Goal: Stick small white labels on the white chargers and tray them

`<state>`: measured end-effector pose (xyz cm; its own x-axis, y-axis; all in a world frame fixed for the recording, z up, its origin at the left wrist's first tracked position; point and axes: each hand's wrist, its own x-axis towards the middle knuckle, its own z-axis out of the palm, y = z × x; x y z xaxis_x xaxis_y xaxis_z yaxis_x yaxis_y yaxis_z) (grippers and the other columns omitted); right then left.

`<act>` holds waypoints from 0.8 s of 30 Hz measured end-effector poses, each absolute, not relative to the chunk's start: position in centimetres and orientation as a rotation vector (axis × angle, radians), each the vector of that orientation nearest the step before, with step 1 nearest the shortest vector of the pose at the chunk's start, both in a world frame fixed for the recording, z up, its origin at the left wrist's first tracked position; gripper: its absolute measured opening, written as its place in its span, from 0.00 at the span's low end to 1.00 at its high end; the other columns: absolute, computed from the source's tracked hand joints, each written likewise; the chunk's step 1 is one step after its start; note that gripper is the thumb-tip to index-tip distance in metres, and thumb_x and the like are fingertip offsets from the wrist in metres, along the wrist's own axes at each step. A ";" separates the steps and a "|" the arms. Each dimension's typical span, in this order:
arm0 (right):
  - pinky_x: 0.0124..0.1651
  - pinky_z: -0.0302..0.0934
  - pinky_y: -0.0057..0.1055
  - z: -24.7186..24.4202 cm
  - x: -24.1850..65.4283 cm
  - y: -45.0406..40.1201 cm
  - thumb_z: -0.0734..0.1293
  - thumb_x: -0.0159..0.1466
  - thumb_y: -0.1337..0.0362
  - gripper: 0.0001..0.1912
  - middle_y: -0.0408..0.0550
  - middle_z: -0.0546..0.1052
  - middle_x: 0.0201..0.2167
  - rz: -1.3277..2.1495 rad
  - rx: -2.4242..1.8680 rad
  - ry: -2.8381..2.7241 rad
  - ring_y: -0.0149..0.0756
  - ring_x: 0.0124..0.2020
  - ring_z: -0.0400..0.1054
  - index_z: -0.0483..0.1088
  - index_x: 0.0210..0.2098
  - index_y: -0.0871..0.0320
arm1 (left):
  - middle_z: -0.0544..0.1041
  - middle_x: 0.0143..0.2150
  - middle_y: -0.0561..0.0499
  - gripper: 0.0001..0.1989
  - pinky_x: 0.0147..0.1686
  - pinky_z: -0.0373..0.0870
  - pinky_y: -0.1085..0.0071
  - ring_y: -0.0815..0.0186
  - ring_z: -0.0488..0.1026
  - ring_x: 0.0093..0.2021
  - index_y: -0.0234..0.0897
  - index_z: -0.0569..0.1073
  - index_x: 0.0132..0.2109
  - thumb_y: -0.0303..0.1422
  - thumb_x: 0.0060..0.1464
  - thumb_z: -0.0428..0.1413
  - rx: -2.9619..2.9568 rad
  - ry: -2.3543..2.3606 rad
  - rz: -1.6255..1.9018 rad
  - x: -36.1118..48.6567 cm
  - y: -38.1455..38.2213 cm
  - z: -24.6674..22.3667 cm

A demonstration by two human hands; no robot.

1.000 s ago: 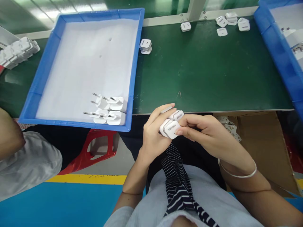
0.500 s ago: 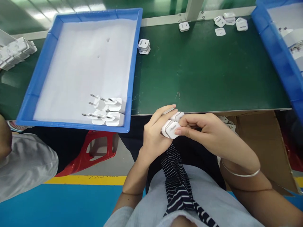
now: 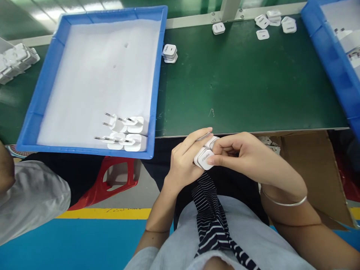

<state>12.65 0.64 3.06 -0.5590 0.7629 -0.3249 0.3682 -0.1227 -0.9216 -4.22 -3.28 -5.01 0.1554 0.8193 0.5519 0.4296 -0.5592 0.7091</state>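
My left hand (image 3: 184, 159) is wrapped round several white charger pieces (image 3: 203, 159) with printed lettering, just past the green table's front edge. My right hand (image 3: 239, 152) pinches at the nearest piece, its thumb on the lettered face; what its curled fingers hold behind is partly hidden. On the left, a blue tray (image 3: 155, 93) lined with white holds several white plugs (image 3: 136, 142) with metal pins in its lower right corner. Against the tray's right side stands a small stack of white caps (image 3: 170, 52).
More white caps (image 3: 263, 34) lie along the table's back edge, one by itself (image 3: 218, 28). A second blue tray (image 3: 327, 56) stands at the right. Wrapped white pieces (image 3: 17, 62) sit far left, above another person's sleeve (image 3: 36, 195). A cardboard box (image 3: 312, 168) is below the table.
The view has shifted slightly. Both hands stay together at the charger pieces, with the right thumb still on the lettered face; the pieces sit slightly lower and further right in view.
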 end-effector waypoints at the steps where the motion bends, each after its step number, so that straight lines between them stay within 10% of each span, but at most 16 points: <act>1: 0.20 0.42 0.26 3.1 12.6 0.7 0.70 0.61 0.68 0.20 0.36 0.59 0.15 1.733 -1.280 -1.828 0.23 0.18 0.49 0.61 0.16 0.59 | 0.77 0.58 0.42 0.19 0.52 0.80 0.62 0.60 0.78 0.55 0.38 0.74 0.58 0.31 0.60 0.60 2.068 1.190 1.368 -4.3 -3.3 -5.1; 24: 0.20 0.39 0.28 2.2 12.9 0.3 0.74 0.61 0.54 0.29 0.37 0.53 0.16 1.526 -1.315 -1.781 0.23 0.20 0.44 0.54 0.16 0.58 | 0.79 0.56 0.44 0.17 0.51 0.80 0.60 0.59 0.79 0.53 0.40 0.77 0.53 0.34 0.57 0.64 1.794 1.176 1.417 -4.3 -2.9 -4.7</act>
<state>12.94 0.26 2.24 -0.4454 0.8633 -0.2373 0.3670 -0.0657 -0.9279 -4.26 -2.90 -4.66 0.0550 0.8855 0.4615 0.2901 -0.4564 0.8412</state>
